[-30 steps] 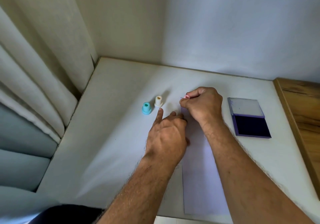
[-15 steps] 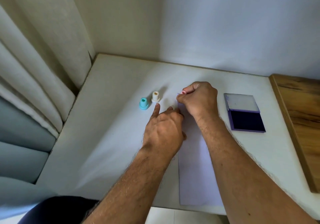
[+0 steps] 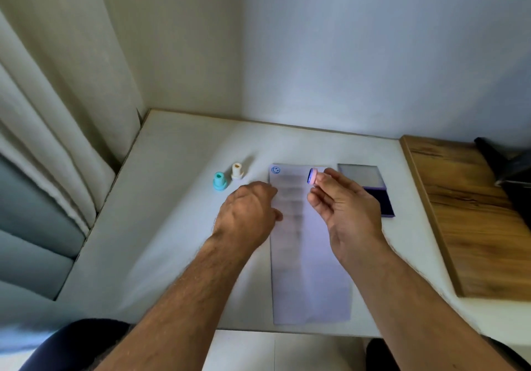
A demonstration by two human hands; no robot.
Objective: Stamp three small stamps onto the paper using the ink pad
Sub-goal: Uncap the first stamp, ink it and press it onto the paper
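Note:
A long strip of white paper (image 3: 310, 270) lies on the white table, with a blue smiley print (image 3: 275, 170) at its far left corner. My right hand (image 3: 342, 206) is lifted above the paper and pinches a pink stamp (image 3: 312, 176), its inked face turned left. My left hand (image 3: 247, 215) rests on the paper's left edge, fingers curled. A teal stamp (image 3: 219, 181) and a cream stamp (image 3: 237, 171) stand upright to the left of the paper. The open purple ink pad (image 3: 373, 189) lies right of the paper, partly behind my right hand.
The white table (image 3: 172, 227) ends at a curtain (image 3: 57, 112) on the left and the wall behind. A wooden surface (image 3: 474, 212) adjoins it on the right, with a dark object (image 3: 508, 175) at its far edge.
My right hand lifted the pink stamp off the paper's far left corner and moved right, uncovering a blue smiley print. My left hand stayed on the paper's edge.

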